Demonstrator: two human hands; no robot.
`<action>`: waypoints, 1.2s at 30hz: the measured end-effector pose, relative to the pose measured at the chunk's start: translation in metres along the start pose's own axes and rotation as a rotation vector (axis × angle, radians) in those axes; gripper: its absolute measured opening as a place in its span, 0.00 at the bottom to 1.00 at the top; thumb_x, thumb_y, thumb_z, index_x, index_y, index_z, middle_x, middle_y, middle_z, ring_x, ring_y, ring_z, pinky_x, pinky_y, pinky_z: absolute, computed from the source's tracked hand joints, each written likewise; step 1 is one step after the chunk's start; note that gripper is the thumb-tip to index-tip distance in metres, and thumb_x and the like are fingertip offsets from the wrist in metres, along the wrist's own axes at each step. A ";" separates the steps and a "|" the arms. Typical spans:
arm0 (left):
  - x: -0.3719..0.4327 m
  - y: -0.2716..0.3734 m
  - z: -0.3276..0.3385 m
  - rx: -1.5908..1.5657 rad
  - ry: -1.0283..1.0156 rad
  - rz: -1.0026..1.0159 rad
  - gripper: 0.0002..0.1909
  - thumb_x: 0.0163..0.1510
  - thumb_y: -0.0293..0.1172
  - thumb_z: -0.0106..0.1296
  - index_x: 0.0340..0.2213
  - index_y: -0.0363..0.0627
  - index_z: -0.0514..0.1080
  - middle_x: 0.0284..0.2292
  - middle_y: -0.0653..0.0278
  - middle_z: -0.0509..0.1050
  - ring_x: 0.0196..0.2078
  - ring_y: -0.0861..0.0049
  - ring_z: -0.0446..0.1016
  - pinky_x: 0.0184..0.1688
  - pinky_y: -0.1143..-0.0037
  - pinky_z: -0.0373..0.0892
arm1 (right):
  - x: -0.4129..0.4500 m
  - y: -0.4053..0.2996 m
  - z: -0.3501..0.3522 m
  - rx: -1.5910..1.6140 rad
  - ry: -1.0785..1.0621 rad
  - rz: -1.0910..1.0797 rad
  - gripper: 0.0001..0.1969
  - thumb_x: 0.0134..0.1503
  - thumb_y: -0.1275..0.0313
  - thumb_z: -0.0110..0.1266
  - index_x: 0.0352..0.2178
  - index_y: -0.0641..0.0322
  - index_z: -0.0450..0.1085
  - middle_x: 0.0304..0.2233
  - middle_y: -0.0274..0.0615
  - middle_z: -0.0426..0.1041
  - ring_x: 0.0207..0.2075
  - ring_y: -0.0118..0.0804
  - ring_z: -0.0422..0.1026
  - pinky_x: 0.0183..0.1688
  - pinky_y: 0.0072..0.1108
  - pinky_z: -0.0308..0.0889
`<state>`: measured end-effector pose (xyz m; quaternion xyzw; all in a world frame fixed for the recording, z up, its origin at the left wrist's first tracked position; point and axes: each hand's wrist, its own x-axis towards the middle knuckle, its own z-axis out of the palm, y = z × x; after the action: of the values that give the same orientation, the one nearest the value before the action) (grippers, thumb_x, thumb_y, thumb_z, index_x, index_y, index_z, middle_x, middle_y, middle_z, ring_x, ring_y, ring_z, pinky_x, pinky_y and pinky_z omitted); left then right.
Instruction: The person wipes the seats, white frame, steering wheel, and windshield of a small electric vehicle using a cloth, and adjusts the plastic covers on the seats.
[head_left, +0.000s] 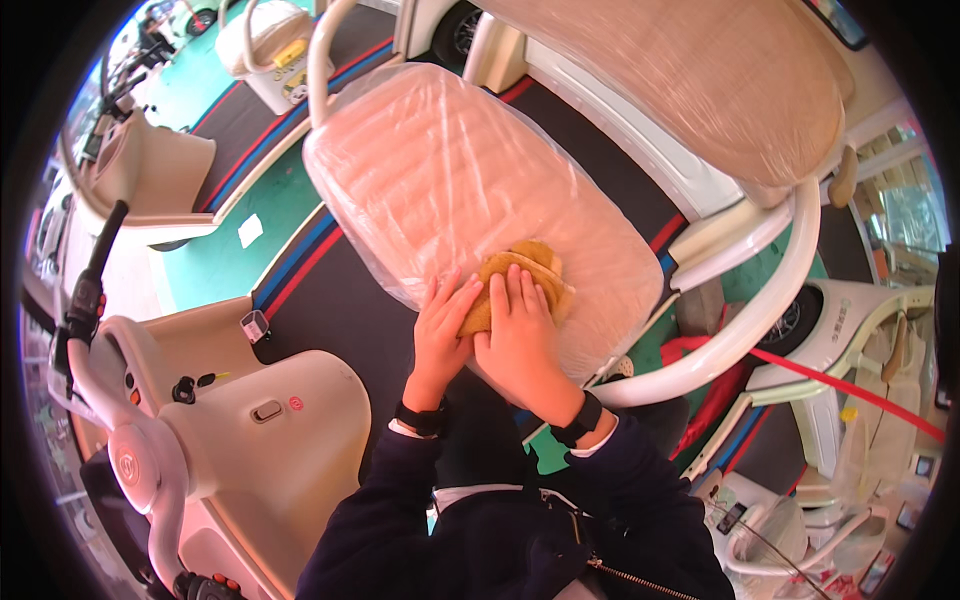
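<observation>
A brown cloth (532, 281) lies bunched on the near end of a padded vehicle seat (450, 165), whose pale cushion is wrapped in clear plastic film. My left hand (442, 330) has its fingertips at the cloth's left edge, with the fingers close together and pointing away from me. My right hand (521, 337) rests on top of the cloth and presses it to the seat; its fingers are nearly straight. The two hands touch or nearly touch at the thumbs. Part of the cloth is hidden under them.
A handlebar column (135, 457) and a beige front housing (285, 427) with a key in it stand at the left. A white curved armrest rail (720, 360) bends round at the right. Beyond is a larger wrapped seat (697, 75). A red strap (847, 386) crosses the right side.
</observation>
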<state>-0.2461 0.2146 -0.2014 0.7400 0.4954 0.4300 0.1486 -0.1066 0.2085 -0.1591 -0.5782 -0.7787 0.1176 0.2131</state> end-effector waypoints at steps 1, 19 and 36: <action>0.005 -0.005 -0.013 0.172 -0.075 0.049 0.32 0.38 0.20 0.55 0.50 0.48 0.70 0.50 0.63 0.72 0.60 0.63 0.63 0.64 0.54 0.49 | 0.008 -0.004 -0.001 -0.049 -0.131 0.035 0.37 0.45 0.66 0.55 0.56 0.74 0.54 0.58 0.70 0.55 0.60 0.64 0.55 0.62 0.43 0.49; 0.115 -0.062 -0.008 0.259 -0.277 -0.150 0.33 0.50 0.28 0.49 0.59 0.53 0.57 0.58 0.61 0.63 0.66 0.63 0.51 0.66 0.58 0.41 | 0.139 0.034 0.051 -0.113 -0.210 0.092 0.38 0.54 0.64 0.48 0.61 0.72 0.44 0.64 0.71 0.38 0.67 0.63 0.35 0.66 0.45 0.30; 0.053 -0.013 0.030 0.357 0.005 -0.254 0.32 0.49 0.26 0.46 0.57 0.39 0.57 0.56 0.53 0.65 0.63 0.61 0.56 0.65 0.58 0.43 | 0.094 0.049 0.046 -0.030 -0.133 -0.026 0.37 0.52 0.63 0.48 0.62 0.62 0.48 0.66 0.59 0.40 0.68 0.53 0.37 0.67 0.40 0.29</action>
<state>-0.2229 0.2722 -0.2018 0.6851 0.6532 0.3153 0.0668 -0.1087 0.3162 -0.2020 -0.5619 -0.8005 0.1413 0.1535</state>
